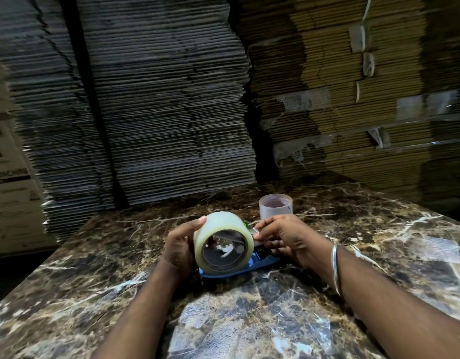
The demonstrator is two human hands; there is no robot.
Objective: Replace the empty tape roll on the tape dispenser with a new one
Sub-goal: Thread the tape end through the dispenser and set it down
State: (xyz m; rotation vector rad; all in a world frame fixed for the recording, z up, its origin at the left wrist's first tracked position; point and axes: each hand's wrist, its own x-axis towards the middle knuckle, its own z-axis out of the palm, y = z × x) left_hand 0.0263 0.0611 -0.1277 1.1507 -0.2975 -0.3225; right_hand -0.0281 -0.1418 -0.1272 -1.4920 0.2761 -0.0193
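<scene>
A full roll of clear tape (221,226) sits on its side on the blue tape dispenser (260,264), its open core facing me. My left hand (179,244) grips the roll's left side, thumb on top. My right hand (283,237) is closed on the dispenser's front end right of the roll, fingers pinching near the tape's edge; what they pinch is hidden. The empty cardboard core (275,207) stands upright on the table just behind my right hand.
The work lies on a dark marble table (379,242). Tall stacks of flattened cardboard (159,99) rise right behind it. A printed white carton (11,190) stands at the left.
</scene>
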